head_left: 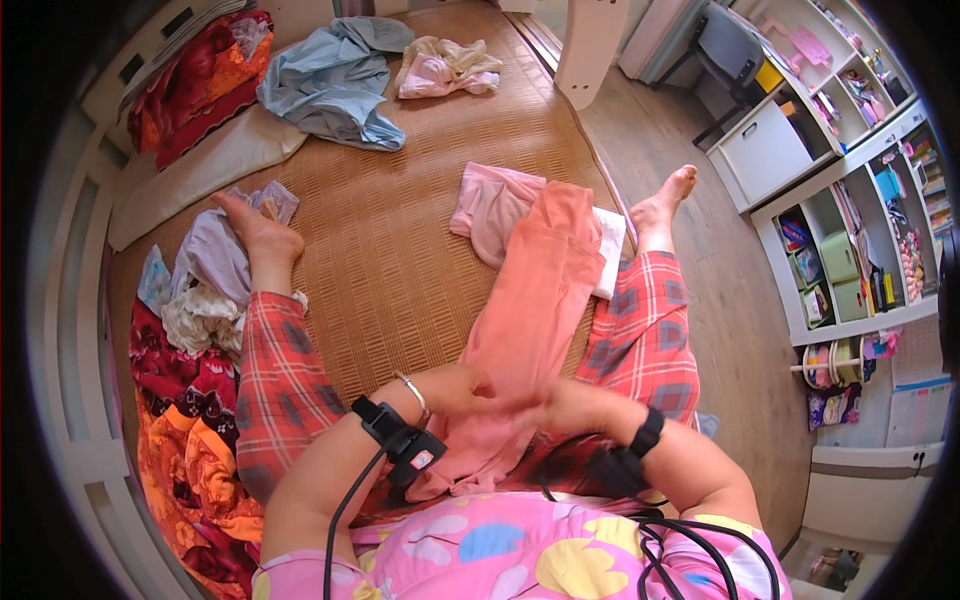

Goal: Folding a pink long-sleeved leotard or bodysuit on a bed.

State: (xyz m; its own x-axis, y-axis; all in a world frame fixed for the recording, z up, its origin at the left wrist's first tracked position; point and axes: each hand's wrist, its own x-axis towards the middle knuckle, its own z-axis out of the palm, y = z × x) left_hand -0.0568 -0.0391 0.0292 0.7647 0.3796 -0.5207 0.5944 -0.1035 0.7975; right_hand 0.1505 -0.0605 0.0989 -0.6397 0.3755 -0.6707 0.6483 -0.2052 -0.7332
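A long coral garment (540,275), folded lengthwise and possibly a pair of trousers, stretches from my lap to the middle of the woven mat. My left hand (465,389) is over its near part, palm turned inward. Close beside it, my right hand (560,405) also lies over the coral cloth. Motion smears the fingers of both hands, so their grip does not show. Beneath the garment's far end lie a pale pink garment (485,205) and a white cloth (609,250). My legs, in red plaid trousers, spread to either side.
The woven mat (370,250) covers the bed. At its far side lie a light blue garment (335,80) and a cream-and-pink cloth (448,68). Lavender clothing (205,250) and a red-orange floral blanket (190,470) sit by my left leg. Shelves (850,235) stand right, beyond the wooden floor.
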